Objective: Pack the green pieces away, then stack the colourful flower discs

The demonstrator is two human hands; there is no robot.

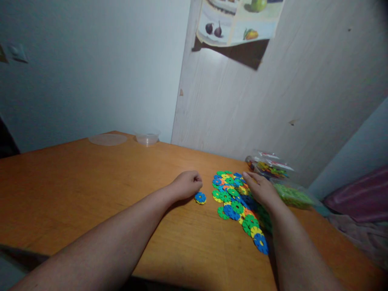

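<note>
A pile of flat, notched plastic discs in green, blue, yellow and orange spreads over the wooden table. My right hand reaches over the pile's right side with fingers stretched and apart; nothing shows in its grip. Left of the pile, my left hand rests close to the tabletop with its fingers curled in. Whatever it may hold is hidden. Just beside its fingertips lies a small stack, a blue disc over a yellow one. My right forearm covers part of the pile's near right edge.
At the table's back stand a clear plastic bowl and a flat translucent lid. Right of the pile lie clear bags of colourful pieces and a bag of light green pieces. A wall rises behind the table.
</note>
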